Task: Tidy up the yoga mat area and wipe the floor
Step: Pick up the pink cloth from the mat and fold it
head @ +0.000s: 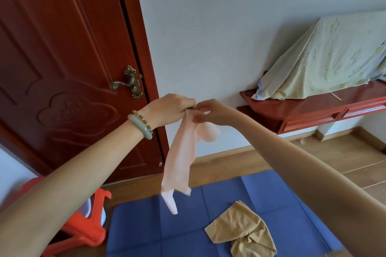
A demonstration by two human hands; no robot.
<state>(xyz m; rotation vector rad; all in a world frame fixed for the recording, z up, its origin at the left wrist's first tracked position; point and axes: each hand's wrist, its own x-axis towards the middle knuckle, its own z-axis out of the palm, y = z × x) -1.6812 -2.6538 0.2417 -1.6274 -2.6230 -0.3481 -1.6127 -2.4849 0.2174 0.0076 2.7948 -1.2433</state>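
Note:
A pale pink cloth (180,162) hangs in the air above the blue yoga mat (146,227). My left hand (171,108) grips its top edge, and my right hand (208,112) pinches the same edge right beside it. The cloth droops down in a long fold, with one small corner bunched to the right under my right hand. A crumpled tan cloth (242,233) lies on the mat, below and to the right of the hanging one. The mat is spread flat on the wooden floor (344,160).
A dark red door (62,58) with a brass handle (127,83) stands closed at the left. A red plastic stool (87,225) sits left of the mat. On the right, a red cabinet (313,112) against the wall carries something draped in a pale green cover (325,62).

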